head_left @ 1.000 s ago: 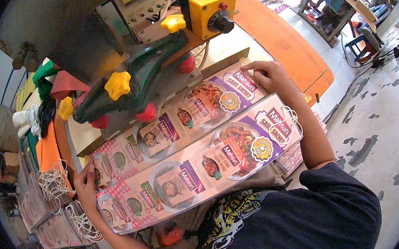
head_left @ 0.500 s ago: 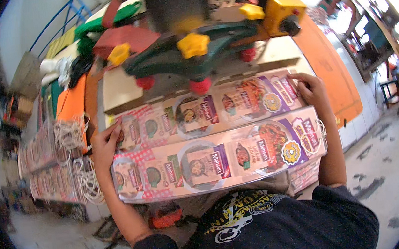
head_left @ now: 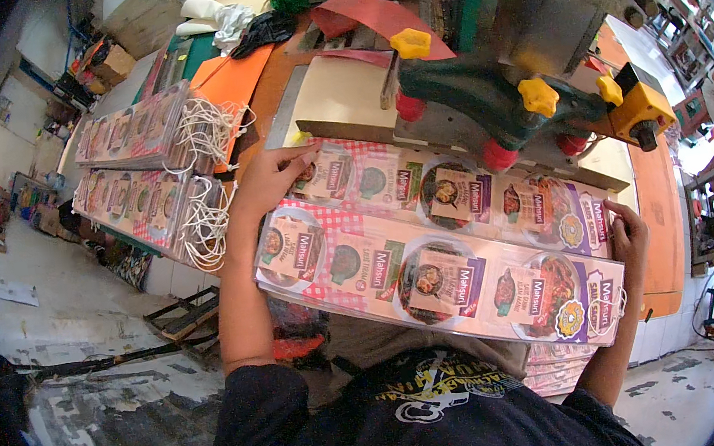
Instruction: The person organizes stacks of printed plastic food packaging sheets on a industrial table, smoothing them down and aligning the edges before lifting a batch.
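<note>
A long printed strip (head_left: 400,174) with food pictures and a red checked end lies against the front of a press. My left hand (head_left: 264,183) grips its left end, thumb and fingertips at the corner. At the strip's right end, my right hand (head_left: 628,234) has its fingers curled on the edge. Nearer to me, a second printed strip in a clear glossy cover (head_left: 395,293) lies across between my forearms, with a white string loop at its right end. The dark green press bracket (head_left: 465,94) with yellow knobs and red feet stands just beyond the far strip.
Stacks of similar strips (head_left: 126,134) with white strings (head_left: 203,209) lie to the left. An orange sheet (head_left: 234,88), a black cloth (head_left: 263,32) and red material (head_left: 379,20) are behind. A yellow box (head_left: 641,110) with a black knob sits right of the press. More strips (head_left: 555,368) lie below my right forearm.
The view has swung left, so the press and strips now appear farther right and tilted, and the left stacks show more fully. Both hands stay at the far strip's ends.
</note>
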`<action>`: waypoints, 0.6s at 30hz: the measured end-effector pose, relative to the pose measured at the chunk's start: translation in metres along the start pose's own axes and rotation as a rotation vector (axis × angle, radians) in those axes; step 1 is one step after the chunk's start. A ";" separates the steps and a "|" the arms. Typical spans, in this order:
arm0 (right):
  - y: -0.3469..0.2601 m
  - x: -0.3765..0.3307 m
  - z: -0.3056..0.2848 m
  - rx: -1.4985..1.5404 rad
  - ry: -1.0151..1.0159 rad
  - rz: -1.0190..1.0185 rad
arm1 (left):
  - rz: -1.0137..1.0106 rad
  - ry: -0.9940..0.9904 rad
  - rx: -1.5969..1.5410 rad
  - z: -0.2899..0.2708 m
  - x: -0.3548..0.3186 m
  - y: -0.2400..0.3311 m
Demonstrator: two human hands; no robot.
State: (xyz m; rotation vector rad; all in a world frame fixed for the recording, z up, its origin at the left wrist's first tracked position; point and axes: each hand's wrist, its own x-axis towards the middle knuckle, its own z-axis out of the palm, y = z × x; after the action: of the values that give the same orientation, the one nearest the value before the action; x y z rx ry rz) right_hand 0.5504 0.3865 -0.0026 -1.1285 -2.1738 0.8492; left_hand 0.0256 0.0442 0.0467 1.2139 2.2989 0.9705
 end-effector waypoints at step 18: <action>-0.021 -0.003 0.008 -0.056 0.065 -0.013 | -0.010 -0.078 0.049 0.000 0.013 -0.039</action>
State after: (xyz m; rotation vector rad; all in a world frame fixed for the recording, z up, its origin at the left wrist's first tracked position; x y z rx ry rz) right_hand 0.5360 0.3721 0.0075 -1.1518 -2.1606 0.7403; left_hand -0.0046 0.0398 0.0185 1.2364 2.2783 0.8527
